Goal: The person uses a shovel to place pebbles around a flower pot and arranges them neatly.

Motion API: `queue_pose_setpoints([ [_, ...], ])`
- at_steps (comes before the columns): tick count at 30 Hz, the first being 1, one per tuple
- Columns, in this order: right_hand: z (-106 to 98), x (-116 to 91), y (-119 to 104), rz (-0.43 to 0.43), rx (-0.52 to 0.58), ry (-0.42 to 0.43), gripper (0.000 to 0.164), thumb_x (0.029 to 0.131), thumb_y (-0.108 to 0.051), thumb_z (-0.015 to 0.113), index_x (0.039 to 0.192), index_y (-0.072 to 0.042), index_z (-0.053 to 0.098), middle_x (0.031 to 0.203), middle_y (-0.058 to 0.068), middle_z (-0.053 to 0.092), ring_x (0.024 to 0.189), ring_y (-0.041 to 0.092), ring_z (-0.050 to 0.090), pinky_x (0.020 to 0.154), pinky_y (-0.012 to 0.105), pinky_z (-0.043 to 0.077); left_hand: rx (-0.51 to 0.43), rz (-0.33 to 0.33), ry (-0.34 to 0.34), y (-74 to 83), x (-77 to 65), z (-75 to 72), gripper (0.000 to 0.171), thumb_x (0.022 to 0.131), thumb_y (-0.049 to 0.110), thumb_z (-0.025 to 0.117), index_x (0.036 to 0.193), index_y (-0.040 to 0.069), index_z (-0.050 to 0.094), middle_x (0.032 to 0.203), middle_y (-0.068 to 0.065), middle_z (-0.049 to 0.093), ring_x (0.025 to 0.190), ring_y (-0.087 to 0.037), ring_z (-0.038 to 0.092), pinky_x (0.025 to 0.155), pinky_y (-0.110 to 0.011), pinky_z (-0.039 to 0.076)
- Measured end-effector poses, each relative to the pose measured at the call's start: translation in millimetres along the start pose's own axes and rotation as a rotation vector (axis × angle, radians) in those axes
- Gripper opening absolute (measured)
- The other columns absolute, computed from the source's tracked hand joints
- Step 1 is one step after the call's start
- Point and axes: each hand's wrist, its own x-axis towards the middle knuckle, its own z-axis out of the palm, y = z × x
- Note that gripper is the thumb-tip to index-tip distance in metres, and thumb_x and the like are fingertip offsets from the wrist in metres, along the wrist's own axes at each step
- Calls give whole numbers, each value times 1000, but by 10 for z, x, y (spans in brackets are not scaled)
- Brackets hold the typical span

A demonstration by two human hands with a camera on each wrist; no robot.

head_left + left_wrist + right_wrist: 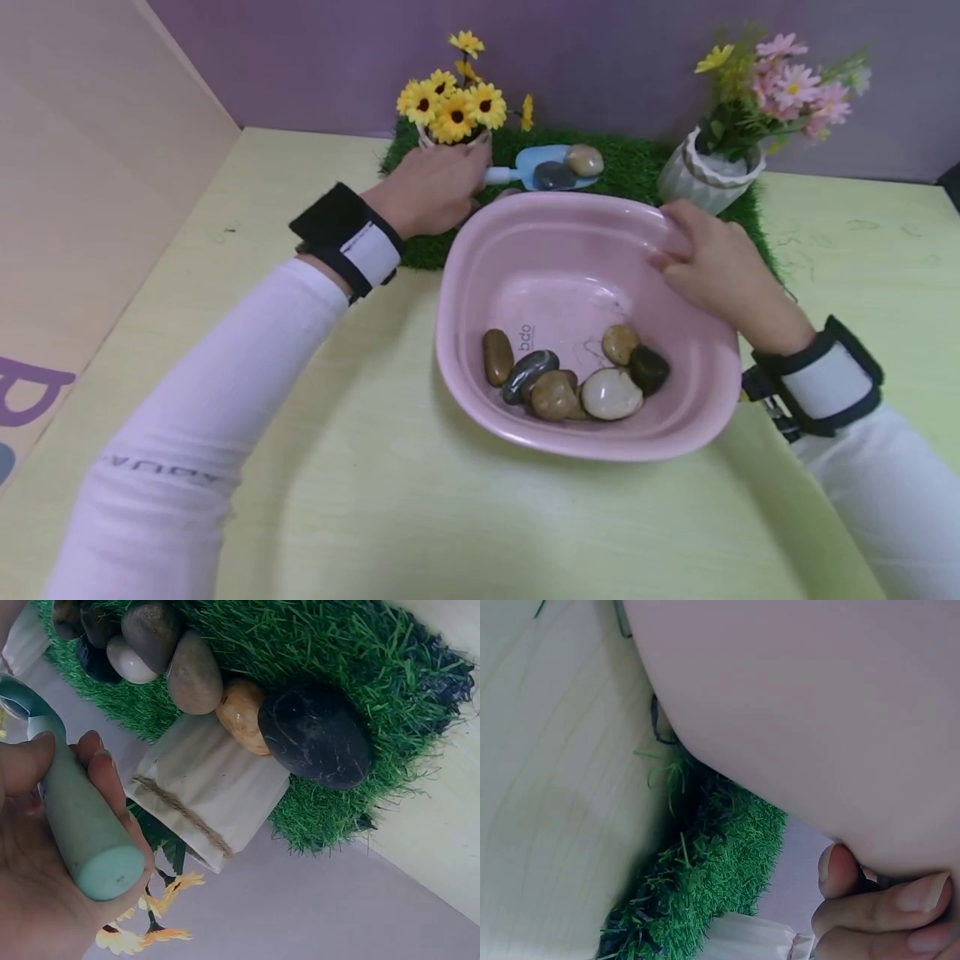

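My left hand [438, 183] grips the handle [86, 817] of a small light-blue garden trowel [531, 157]. On its scoop lie a dark grey stone [555, 175] and a tan stone [585, 160]. With my right hand [731, 271] I hold the far right rim of a pink plastic basin [447, 333], thumb inside and fingers outside. The basin tilts toward me, its far rim just in front of the trowel. Several smooth stones, among them a white one [612, 394] and a brown one [498, 357], are gathered along its near side.
Artificial turf [637, 162] runs along the purple wall. A white pot of yellow flowers [453, 117] stands behind my left hand, and a ribbed white pot [705, 179] with pink flowers at right. Several stones, including a large black one [316, 733], lie on the turf by the yellow-flower pot.
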Motion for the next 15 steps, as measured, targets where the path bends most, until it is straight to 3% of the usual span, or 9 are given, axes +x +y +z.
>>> queue_pose_setpoints([
  [3,2,1,-5,0,-1,1,51,94,-20,60,139,-1,44,112,34,61,87,43,61,70,51,48,19,-2,-18,8,2,-1,51,104,10,35,152,-2,26,156,-24,35,79,-27,56,67,-37,44],
  [6,1,1,-3,-5,-7,6,50,94,-20,60,137,-1,45,111,34,61,86,43,60,70,53,48,39,5,-41,21,12,1,53,104,9,33,154,-3,21,163,-22,16,70,-25,53,63,-35,40],
  [7,0,1,-3,-6,-8,5,50,94,-20,60,137,-1,45,111,34,60,86,43,60,70,54,48,42,9,-43,26,19,3,53,104,9,33,154,-3,22,163,-22,16,71,-25,54,63,-35,40],
  [9,-2,1,-2,-8,-8,5,49,94,-20,60,137,0,45,111,34,60,86,43,60,70,54,49,44,20,-42,29,28,14,50,104,10,33,152,-4,26,155,-27,34,72,-25,53,64,-36,40],
  [12,0,4,-3,-9,-4,3,50,93,-19,61,137,0,45,110,34,60,84,42,61,67,51,50,43,34,-33,24,41,32,48,105,11,35,150,-5,29,153,-29,35,71,-24,53,64,-35,40],
  [15,-3,3,-4,-9,-6,7,49,93,-18,62,136,0,46,107,33,61,81,40,61,64,47,49,29,49,-17,8,59,52,48,105,13,37,149,-5,30,143,-29,46,65,-23,51,64,-35,39],
])
